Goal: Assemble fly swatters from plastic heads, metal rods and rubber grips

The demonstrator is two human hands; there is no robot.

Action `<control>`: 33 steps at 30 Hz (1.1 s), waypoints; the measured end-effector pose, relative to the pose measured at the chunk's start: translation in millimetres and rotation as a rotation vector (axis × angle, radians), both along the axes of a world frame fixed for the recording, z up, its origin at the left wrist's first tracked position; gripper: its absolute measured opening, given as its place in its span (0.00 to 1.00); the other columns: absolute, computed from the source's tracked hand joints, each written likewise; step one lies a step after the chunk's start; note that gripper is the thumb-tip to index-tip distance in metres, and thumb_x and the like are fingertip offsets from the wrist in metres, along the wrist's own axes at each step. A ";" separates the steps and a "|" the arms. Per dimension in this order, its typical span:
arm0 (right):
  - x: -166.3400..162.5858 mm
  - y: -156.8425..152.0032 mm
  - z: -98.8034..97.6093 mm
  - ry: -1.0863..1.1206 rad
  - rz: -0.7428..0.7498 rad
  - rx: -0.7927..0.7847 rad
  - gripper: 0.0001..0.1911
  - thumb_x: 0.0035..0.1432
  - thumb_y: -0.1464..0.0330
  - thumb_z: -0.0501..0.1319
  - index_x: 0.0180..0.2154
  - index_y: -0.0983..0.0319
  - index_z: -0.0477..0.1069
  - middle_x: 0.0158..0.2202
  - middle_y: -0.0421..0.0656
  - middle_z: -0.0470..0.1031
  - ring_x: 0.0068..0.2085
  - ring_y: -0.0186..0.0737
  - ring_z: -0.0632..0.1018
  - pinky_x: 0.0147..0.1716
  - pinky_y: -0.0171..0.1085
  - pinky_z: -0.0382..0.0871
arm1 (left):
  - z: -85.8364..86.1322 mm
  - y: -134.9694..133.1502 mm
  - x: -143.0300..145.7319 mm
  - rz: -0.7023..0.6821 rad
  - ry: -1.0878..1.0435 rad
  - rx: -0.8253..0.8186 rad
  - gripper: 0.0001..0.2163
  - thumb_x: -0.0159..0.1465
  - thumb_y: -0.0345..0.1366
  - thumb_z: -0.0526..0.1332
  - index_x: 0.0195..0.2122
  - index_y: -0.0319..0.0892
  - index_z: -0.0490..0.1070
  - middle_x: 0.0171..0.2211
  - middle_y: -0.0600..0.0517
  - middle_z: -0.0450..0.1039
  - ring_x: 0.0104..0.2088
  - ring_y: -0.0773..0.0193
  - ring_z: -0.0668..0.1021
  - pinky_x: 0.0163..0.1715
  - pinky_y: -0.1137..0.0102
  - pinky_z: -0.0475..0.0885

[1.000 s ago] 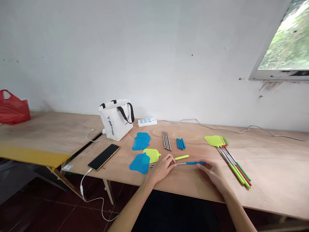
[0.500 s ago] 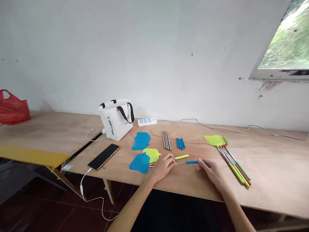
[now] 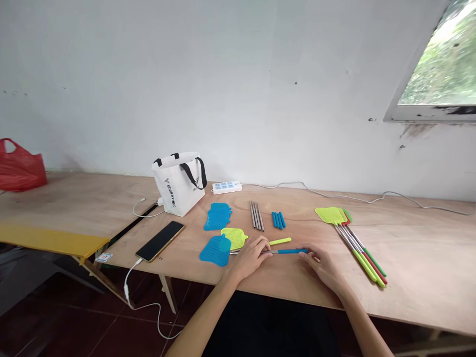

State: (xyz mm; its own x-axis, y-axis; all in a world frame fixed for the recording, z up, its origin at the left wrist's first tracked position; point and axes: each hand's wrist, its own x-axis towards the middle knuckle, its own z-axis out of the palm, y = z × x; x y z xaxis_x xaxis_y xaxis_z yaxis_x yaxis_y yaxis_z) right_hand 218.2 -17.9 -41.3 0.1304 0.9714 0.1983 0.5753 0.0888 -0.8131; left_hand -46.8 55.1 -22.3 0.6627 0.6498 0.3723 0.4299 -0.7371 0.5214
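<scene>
My left hand (image 3: 253, 257) is closed around a metal tube that lies crosswise near the table's front edge; the fingers hide part of it. On the tube's right end is a blue handle (image 3: 292, 251), and my right hand (image 3: 320, 264) grips its far end with thumb and fingers. Left of my left hand, a blue fly swatter head (image 3: 215, 251) overlaps a yellow-green fly swatter head (image 3: 234, 238). A yellow-green handle (image 3: 280, 241) lies just behind the tube. Further back are stacked blue swatter heads (image 3: 217, 218), several metal tubes (image 3: 257, 216) and blue handles (image 3: 278, 220).
Several whole fly swatters (image 3: 359, 255) lie together at the right. A phone (image 3: 159, 241) on a cable, a white bag (image 3: 178, 188) and a power strip (image 3: 226, 187) sit to the left and back. A red bag (image 3: 22, 168) is on the other table.
The blue handle has moved left, closer to my left hand. My right hand has moved slightly left with it; my left hand has stayed almost in place.
</scene>
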 end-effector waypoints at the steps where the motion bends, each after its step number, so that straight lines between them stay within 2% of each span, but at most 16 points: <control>1: -0.3 0.4 -0.3 -0.014 0.002 -0.002 0.26 0.60 0.41 0.55 0.31 0.57 0.70 0.24 0.38 0.69 0.29 0.41 0.71 0.30 0.38 0.65 | -0.6 0.3 0.1 -0.002 -0.004 0.001 0.03 0.71 0.36 0.62 0.41 0.46 0.69 0.46 0.54 0.74 0.48 0.61 0.76 0.51 0.65 0.66; 3: -2.1 0.9 0.1 -0.044 0.015 0.002 0.27 0.63 0.42 0.52 0.29 0.57 0.69 0.24 0.38 0.69 0.29 0.41 0.70 0.30 0.38 0.63 | -1.9 1.0 0.6 -0.002 -0.005 0.006 0.03 0.71 0.37 0.62 0.40 0.46 0.70 0.46 0.54 0.74 0.48 0.61 0.76 0.52 0.65 0.65; 8: -7.5 1.5 1.4 -0.096 0.019 0.045 0.29 0.67 0.44 0.47 0.23 0.56 0.58 0.21 0.37 0.63 0.26 0.39 0.68 0.30 0.38 0.61 | -5.6 2.8 1.6 -0.007 -0.011 0.009 0.04 0.72 0.38 0.61 0.41 0.46 0.72 0.46 0.54 0.75 0.49 0.61 0.76 0.53 0.64 0.66; 12: -6.1 1.4 -1.2 -0.107 0.076 0.055 0.24 0.67 0.46 0.50 0.30 0.56 0.67 0.24 0.37 0.66 0.28 0.40 0.69 0.31 0.38 0.63 | -8.0 4.6 1.0 -0.006 -0.033 0.006 0.04 0.71 0.38 0.63 0.39 0.46 0.72 0.46 0.54 0.75 0.49 0.61 0.77 0.53 0.64 0.66; 16: -2.8 1.7 -5.3 -0.095 0.067 0.035 0.21 0.65 0.47 0.54 0.38 0.56 0.72 0.25 0.37 0.68 0.28 0.40 0.69 0.31 0.38 0.65 | -9.0 5.6 0.5 -0.013 -0.023 0.012 0.03 0.70 0.38 0.64 0.40 0.46 0.71 0.46 0.54 0.75 0.50 0.59 0.76 0.53 0.64 0.66; 20: -2.9 3.9 -8.1 -0.103 0.040 0.046 0.20 0.63 0.48 0.57 0.40 0.56 0.74 0.27 0.38 0.70 0.29 0.41 0.71 0.33 0.40 0.67 | -9.5 5.2 1.0 -0.004 -0.004 0.023 0.04 0.70 0.37 0.64 0.41 0.47 0.70 0.46 0.53 0.74 0.49 0.59 0.76 0.51 0.64 0.67; 25: -1.4 8.8 -13.6 -0.169 0.014 0.120 0.16 0.64 0.52 0.56 0.39 0.56 0.74 0.30 0.40 0.73 0.31 0.42 0.73 0.36 0.42 0.69 | -12.1 5.1 1.4 0.114 0.053 0.037 0.07 0.68 0.37 0.66 0.43 0.46 0.69 0.46 0.53 0.74 0.48 0.57 0.76 0.50 0.62 0.67; 28: 2.6 12.5 -20.2 -0.239 0.001 0.156 0.13 0.65 0.57 0.54 0.39 0.56 0.74 0.33 0.42 0.75 0.33 0.44 0.75 0.37 0.43 0.70 | -12.8 5.0 1.1 0.149 0.064 0.041 0.06 0.67 0.36 0.65 0.43 0.46 0.69 0.46 0.53 0.75 0.49 0.56 0.76 0.51 0.61 0.66; 30: 4.8 14.6 -25.2 -0.288 0.005 0.185 0.14 0.66 0.59 0.52 0.42 0.56 0.74 0.36 0.44 0.76 0.36 0.46 0.76 0.39 0.44 0.71 | -12.2 4.4 1.3 0.117 0.064 0.050 0.05 0.67 0.32 0.62 0.43 0.46 0.70 0.46 0.54 0.76 0.49 0.57 0.76 0.51 0.61 0.66; 33: 5.8 16.2 -31.5 -0.358 0.025 0.237 0.16 0.68 0.60 0.50 0.49 0.55 0.72 0.45 0.46 0.77 0.47 0.49 0.77 0.47 0.47 0.71 | -10.3 2.8 2.1 0.069 0.061 0.058 0.11 0.65 0.25 0.58 0.44 0.47 0.70 0.47 0.55 0.77 0.49 0.59 0.77 0.52 0.62 0.66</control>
State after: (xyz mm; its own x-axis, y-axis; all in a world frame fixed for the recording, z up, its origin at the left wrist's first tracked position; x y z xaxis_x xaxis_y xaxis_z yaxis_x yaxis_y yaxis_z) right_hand 224.1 -1.7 -72.9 -0.0101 0.8957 0.4446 0.8130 0.2662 -0.5179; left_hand -44.7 57.9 -32.6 0.6393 0.6737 0.3707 0.5106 -0.7324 0.4504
